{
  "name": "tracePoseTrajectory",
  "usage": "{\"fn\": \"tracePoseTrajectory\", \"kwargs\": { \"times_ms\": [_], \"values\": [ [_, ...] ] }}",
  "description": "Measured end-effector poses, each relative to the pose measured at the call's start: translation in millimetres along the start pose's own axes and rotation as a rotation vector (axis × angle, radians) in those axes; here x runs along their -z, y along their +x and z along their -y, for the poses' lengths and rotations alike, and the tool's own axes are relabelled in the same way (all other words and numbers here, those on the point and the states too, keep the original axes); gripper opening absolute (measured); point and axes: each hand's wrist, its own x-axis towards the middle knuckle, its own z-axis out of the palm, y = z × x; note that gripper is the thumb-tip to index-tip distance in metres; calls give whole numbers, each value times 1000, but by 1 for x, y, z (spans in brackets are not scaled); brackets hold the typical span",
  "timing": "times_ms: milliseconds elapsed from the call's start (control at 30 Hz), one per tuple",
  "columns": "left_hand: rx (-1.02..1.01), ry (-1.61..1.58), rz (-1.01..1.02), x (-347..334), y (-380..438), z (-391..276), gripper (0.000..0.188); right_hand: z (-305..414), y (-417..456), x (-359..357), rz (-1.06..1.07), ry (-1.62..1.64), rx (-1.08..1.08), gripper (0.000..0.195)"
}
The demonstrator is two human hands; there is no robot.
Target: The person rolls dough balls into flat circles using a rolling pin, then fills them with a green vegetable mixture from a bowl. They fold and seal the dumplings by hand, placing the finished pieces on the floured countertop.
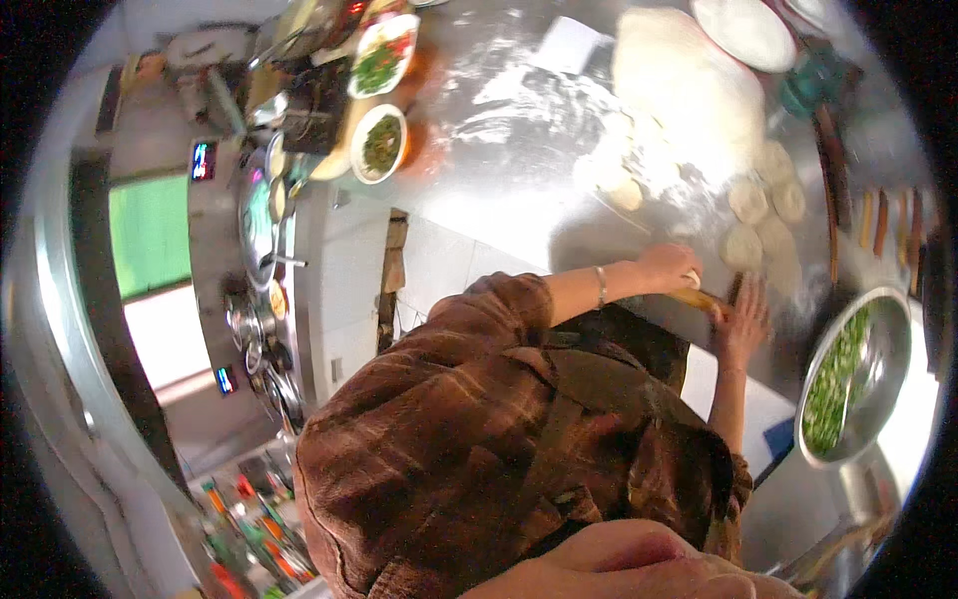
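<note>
My left hand (668, 267), with a bracelet at the wrist, is curled over one end of a wooden rolling pin (694, 299); a small white piece, perhaps dough, shows at its fingers. My right hand (741, 322) lies at the pin's other end, its fingers stretched forward; how firmly it holds the pin is hidden. Flat dough rounds (742, 249) lie just beyond the right fingers on the metal worktop. Farther off spreads a large slab of pale dough (677, 90), with smaller dough pieces (625, 193) and loose flour (516, 112) near it.
At right is a metal bowl of chopped greens (838, 382). White dishes of chopped greens (383, 64) and a darker green mix (382, 146) stand at the far left of the worktop. A white plate (745, 34) sits beyond the slab. Pans (258, 224) line a left counter.
</note>
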Motion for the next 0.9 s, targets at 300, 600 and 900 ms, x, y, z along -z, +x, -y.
{"fn": "tracePoseTrajectory", "kwargs": {
  "times_ms": [300, 600, 900],
  "values": [
    [104, -331, -215, 6, -24, 9, 20, 5, -45, -1, -129, -66, 167, 83],
    [108, -167, -140, 30, 4, 2, 25, 6, 18, 8, -13, -53, -1, 84],
    [66, -210, -225, 4, -6, 11, 27, 12, 29, 14, 5, 27, -13, 86]
  ]
}}
